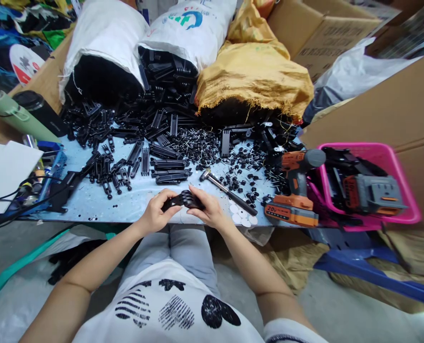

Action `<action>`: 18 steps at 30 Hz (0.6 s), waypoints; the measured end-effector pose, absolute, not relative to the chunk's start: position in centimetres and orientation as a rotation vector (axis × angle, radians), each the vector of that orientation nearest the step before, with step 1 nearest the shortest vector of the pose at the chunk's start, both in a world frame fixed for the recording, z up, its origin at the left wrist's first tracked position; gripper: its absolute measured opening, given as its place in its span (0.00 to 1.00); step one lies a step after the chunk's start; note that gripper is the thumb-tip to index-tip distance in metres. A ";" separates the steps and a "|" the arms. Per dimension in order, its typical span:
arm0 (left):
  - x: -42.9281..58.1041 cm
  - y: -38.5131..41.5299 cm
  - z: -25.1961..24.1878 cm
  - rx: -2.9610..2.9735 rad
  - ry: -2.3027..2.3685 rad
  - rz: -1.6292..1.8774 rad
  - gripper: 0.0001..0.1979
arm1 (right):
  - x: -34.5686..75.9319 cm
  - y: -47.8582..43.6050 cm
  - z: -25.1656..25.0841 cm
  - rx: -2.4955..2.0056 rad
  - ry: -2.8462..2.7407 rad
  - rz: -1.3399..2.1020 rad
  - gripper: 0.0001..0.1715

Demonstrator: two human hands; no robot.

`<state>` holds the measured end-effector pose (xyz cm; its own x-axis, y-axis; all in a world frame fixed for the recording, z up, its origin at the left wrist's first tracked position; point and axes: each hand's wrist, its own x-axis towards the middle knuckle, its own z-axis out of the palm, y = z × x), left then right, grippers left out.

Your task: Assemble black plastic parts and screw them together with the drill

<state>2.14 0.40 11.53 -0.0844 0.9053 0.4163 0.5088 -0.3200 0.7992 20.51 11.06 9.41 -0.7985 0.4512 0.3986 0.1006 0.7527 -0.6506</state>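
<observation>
Both my hands are closed around black plastic hinged parts point(186, 198) just above the table's front edge. My left hand point(158, 209) grips the left end between thumb and fingers. On the other end, my right hand point(209, 208) pinches with its thumb on top. Fingers partly hide where the pieces meet. Just beyond my hands lies a stack of black jointed plastic arms point(171, 172). A hammer point(229, 191) with a black handle rests to the right of my right hand, near loose black-headed screws point(238, 169).
White and yellow sacks point(254, 76) spill black parts along the back. An orange cordless drill point(295, 188) stands at right beside a pink basket point(408, 190) holding a battery tool. White discs point(242, 216) lie at the front edge. At left are a blue basket point(56, 166) and a green bottle point(22, 116).
</observation>
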 end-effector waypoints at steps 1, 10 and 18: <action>2.4 0.4 11.4 1.704 1.527 1.375 0.10 | 20.3 10.8 9.4 -0.442 -2.368 0.887 0.37; 5.8 0.8 10.4 1.484 1.778 1.720 0.18 | 18.1 8.9 9.5 -0.606 -2.033 1.244 0.32; 6.1 2.0 11.5 1.528 1.791 1.727 0.18 | 16.8 7.0 8.6 -0.738 -1.799 1.326 0.33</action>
<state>6.09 1.98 11.48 -0.4343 0.7643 0.4767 0.5043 -0.2322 0.8317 16.84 7.01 8.64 -0.5376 0.8080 0.2411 0.0090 0.2914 -0.9565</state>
